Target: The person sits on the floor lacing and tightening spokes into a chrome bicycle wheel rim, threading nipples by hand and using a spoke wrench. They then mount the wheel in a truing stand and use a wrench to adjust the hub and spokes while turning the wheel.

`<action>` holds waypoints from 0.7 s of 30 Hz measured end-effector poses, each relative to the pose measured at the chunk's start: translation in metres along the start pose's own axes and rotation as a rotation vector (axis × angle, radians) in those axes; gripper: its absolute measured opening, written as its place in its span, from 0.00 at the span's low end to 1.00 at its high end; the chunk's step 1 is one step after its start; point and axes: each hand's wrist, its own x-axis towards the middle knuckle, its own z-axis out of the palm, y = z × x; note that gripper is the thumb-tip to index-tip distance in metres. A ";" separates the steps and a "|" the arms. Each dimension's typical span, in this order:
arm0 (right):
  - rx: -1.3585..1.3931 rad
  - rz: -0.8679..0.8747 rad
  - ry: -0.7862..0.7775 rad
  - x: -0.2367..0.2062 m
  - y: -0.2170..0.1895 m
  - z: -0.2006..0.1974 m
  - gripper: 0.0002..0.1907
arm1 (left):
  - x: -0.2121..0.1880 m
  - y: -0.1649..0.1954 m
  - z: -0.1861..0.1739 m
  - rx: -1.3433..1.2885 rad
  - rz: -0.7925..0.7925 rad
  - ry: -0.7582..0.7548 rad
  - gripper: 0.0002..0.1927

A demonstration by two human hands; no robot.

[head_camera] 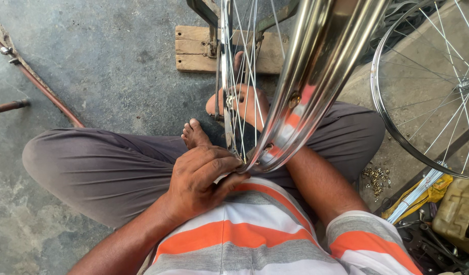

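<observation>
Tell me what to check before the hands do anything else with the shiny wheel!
1. Left hand gripping the shiny rim at its lowest part: ok, fingers curl onto the edge.
2. Right hand at the middle of the wheel: ok, seen through the spokes, but what it holds: cannot tell.
3. Wheel standing upright between the knees: ok.
4. Bare toes away from the rim: not ok, they sit right beside it.
5. Small brass nipples within reach: ok, a pile lies on the floor by the right knee.
6. Second wheel out of the way: ok, it lies flat on the right.
</observation>
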 end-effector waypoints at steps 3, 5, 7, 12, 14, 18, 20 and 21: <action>0.037 0.125 0.119 0.003 0.007 0.004 0.14 | -0.004 -0.004 0.004 -0.015 -0.018 -0.027 0.13; -0.007 0.004 0.235 0.009 0.023 0.007 0.14 | -0.010 -0.016 0.009 -0.018 -0.008 -0.044 0.13; 0.154 -0.059 0.260 0.014 0.042 0.015 0.10 | -0.017 -0.034 0.015 0.045 -0.028 -0.126 0.12; 0.258 -0.222 0.376 0.021 0.059 0.029 0.11 | -0.033 -0.077 0.034 0.240 -0.177 -0.227 0.21; 0.144 -0.183 0.355 0.021 0.057 0.027 0.10 | -0.038 -0.084 0.038 0.270 -0.243 -0.232 0.26; -0.023 -0.132 0.319 0.011 0.050 0.019 0.09 | -0.045 -0.083 0.039 0.225 -0.180 -0.197 0.19; -0.035 -0.144 0.323 0.010 0.051 0.019 0.11 | -0.046 -0.080 0.039 0.204 -0.156 -0.185 0.15; 0.213 0.036 0.279 0.012 0.052 0.020 0.11 | -0.045 -0.079 0.039 0.211 -0.137 -0.185 0.14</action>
